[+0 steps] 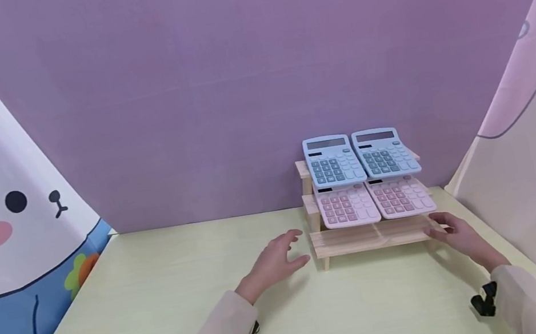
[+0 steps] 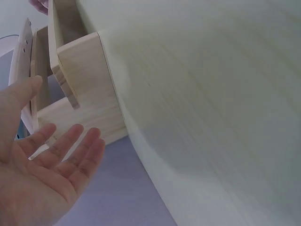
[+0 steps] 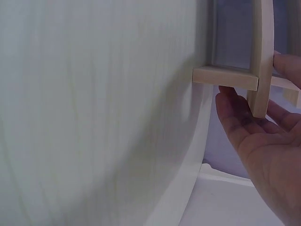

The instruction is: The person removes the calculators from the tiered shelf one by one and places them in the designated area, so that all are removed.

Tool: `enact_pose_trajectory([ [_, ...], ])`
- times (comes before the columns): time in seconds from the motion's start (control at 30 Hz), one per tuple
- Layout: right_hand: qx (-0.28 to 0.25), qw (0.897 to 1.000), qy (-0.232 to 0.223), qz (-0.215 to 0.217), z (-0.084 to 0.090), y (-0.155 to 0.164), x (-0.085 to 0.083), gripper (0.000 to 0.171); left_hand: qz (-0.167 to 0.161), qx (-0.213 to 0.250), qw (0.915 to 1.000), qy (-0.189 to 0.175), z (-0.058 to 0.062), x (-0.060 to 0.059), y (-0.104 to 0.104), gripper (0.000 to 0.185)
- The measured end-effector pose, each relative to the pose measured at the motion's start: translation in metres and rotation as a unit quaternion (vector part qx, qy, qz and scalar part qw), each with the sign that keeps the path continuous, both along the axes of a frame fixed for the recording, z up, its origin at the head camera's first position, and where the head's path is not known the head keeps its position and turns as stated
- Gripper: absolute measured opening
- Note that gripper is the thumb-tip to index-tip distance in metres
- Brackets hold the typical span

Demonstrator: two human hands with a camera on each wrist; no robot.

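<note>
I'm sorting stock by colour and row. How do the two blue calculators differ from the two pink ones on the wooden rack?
The blue calculators sit on the top tier of the wooden rack; the pink calculators sit on the tier below. The blue pair has blue-grey keys, the pink pair pink keys. The blue pair lies farther back, its lower edges overlapping the tops of the pink pair. Both pairs lie side by side, tilted, and look alike in shape and size.

Bright even light; soft shadows; head view warped; wrist views blurry.
</note>
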State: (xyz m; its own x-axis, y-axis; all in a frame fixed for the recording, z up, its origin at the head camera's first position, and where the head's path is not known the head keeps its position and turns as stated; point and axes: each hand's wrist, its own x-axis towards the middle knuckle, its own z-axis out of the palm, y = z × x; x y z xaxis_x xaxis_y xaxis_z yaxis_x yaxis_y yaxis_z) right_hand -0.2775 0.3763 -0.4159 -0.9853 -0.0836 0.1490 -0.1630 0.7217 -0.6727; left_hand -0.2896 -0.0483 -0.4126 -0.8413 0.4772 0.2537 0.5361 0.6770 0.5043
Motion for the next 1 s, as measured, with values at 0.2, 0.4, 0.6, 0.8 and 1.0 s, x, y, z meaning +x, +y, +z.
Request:
enact_pose_trajectory([
  [0.2, -0.001, 1.0, 0.006, 0.009, 0.0, 0.0, 0.002, 0.054, 0.0, 0.003, 0.9998, -0.019, -0.001, -0.005, 0.013, 0.057],
  [0.4, -0.006, 1.0, -0.004, 0.007, 0.002, -0.001, 0.003, 0.055, 0.012, 0.0, 0.9993, -0.034, 0.0, -0.008, 0.025, 0.063],
  [0.6, -0.015, 1.0, 0.0, 0.01, 0.0, 0.0, 0.002, 0.055, 0.019, -0.002, 0.9984, -0.053, 0.0, -0.01, 0.032, 0.064],
  [0.8, -0.013, 1.0, 0.008, 0.002, -0.002, -0.001, 0.002, 0.053, 0.014, 0.016, 0.9966, -0.079, -0.002, -0.013, 0.037, 0.062],
  [1.0, -0.01, 1.0, -0.006, 0.01, -0.001, -0.001, 0.002, 0.056, 0.005, 0.031, 0.9944, -0.101, -0.006, -0.018, 0.041, 0.061],
])
